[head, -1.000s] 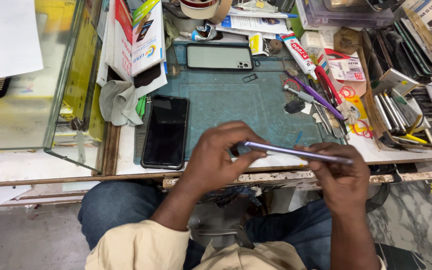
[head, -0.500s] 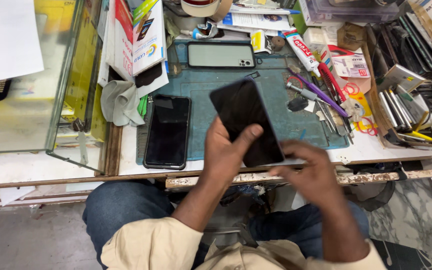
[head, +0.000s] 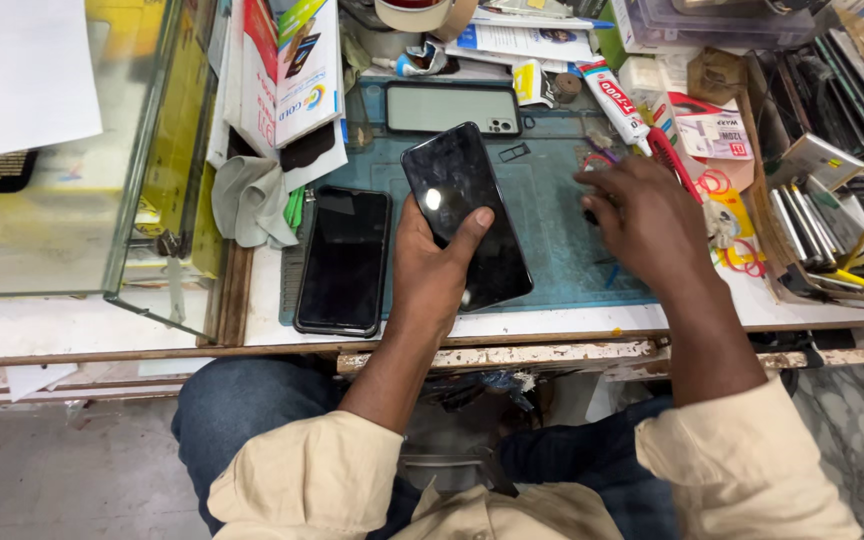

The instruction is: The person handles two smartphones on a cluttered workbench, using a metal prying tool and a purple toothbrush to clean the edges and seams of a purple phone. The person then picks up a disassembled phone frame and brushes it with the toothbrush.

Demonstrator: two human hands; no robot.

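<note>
While my left hand (head: 432,270) is cradling the dark phone (head: 467,215) above the near edge of the bench, screen up and tilted, my thumb is pressing across its lower right side and my fingers are wrapping underneath, so the grip is full and firm. Beside it, flat on the teal mat (head: 552,225), a second phone (head: 344,260) is lying face up, untouched. My right hand (head: 647,220) is reaching past the held phone to the mat's right side, fingers curled loosely downward over small tools there; I cannot tell whether they are closing on anything, since the knuckles are hiding the tips. I judge that I am sitting between steps: the phone is in hand and steadied, and the other hand is going after a tool. The next move, as I read it, is calling for a clean pinch on one thin item among the clutter, without nudging the small tray (head: 513,152) lying loose on the mat. Farther back, a clear case (head: 452,108) is lying across the mat's far edge, and a white tube (head: 614,100) is resting beyond my right hand.
</note>
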